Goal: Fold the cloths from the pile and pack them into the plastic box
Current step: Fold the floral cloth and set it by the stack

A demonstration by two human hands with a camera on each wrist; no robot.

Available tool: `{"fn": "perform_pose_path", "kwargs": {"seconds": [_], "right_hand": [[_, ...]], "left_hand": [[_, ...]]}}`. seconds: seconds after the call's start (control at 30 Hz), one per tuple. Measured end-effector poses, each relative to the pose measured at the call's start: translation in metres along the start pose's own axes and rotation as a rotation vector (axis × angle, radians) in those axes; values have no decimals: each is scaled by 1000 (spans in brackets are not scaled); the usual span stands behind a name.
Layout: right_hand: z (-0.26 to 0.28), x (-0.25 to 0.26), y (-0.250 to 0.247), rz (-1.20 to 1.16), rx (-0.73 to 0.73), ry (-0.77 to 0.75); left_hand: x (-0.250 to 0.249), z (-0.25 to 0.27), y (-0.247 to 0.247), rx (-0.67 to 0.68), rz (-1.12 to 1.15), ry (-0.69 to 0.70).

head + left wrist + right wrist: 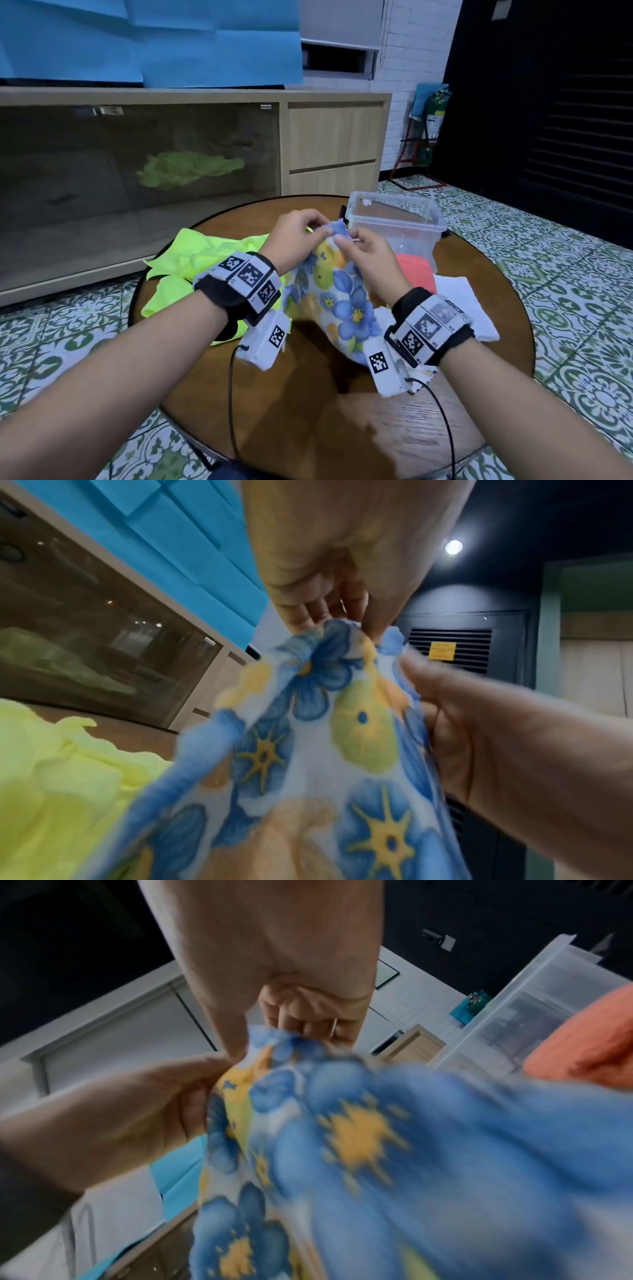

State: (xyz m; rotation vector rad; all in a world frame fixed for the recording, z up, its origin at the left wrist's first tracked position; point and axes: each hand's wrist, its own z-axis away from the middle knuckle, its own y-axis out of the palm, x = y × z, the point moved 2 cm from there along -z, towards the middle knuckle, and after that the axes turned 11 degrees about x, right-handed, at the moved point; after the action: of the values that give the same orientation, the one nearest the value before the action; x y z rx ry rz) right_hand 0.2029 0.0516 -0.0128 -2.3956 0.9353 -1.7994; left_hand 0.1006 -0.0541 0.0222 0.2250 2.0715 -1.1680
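Both hands, the left hand (297,236) and right hand (368,252), pinch one bunched top edge of the floral cloth (337,301) hanging beneath them above the tabletop (329,394); gathered so tightly, it may fold crooked or slip free.

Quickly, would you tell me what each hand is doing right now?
Left hand: pinches the floral cloth at its top edge.
Right hand: pinches the same edge.
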Motion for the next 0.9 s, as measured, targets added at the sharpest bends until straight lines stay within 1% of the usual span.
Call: {"fn": "perform_pose_path", "kwargs": {"seconds": [0.03, 0.07, 0.1, 0.13, 0.2, 0.23, 0.27, 0.33, 0.43, 0.57, 0.67, 0.77, 0.9], "right_hand": [[0, -6, 0, 20, 17, 3], [1, -11, 0, 55, 31, 7], [1, -15, -1, 87, 34, 14], [1, -19, -3, 115, 29, 30], [-1, -20, -4, 121, 30, 44], [-3, -20, -4, 120, 36, 45], [-4, -19, -4, 114, 46, 44], [-4, -19, -2, 125, 73, 52], [-2, -24, -4, 206, 79, 89], [7, -40, -13, 254, 102, 161], [12, -47, -26, 243, 50, 186], [15, -48, -45, 342, 24, 207], [19, -51, -70, 476, -9, 241]], "left_hand": [[2, -3, -2, -58, 27, -17], [4, -5, -4, -89, 68, -33], [6, -6, -5, -77, 110, -36], [6, -6, -5, -32, 133, -25], [4, -1, -2, 86, 101, 8], [4, 0, -1, 114, 74, 18], [2, 2, 0, 109, 63, 27], [2, 1, -4, 38, 72, 21], [6, -4, -20, -108, 147, -20], [22, -8, -53, -263, 87, -91], [40, -8, -74, -362, 30, -182], [60, -3, -90, -428, 5, -270], [82, 10, -96, -451, -34, -351]]}}
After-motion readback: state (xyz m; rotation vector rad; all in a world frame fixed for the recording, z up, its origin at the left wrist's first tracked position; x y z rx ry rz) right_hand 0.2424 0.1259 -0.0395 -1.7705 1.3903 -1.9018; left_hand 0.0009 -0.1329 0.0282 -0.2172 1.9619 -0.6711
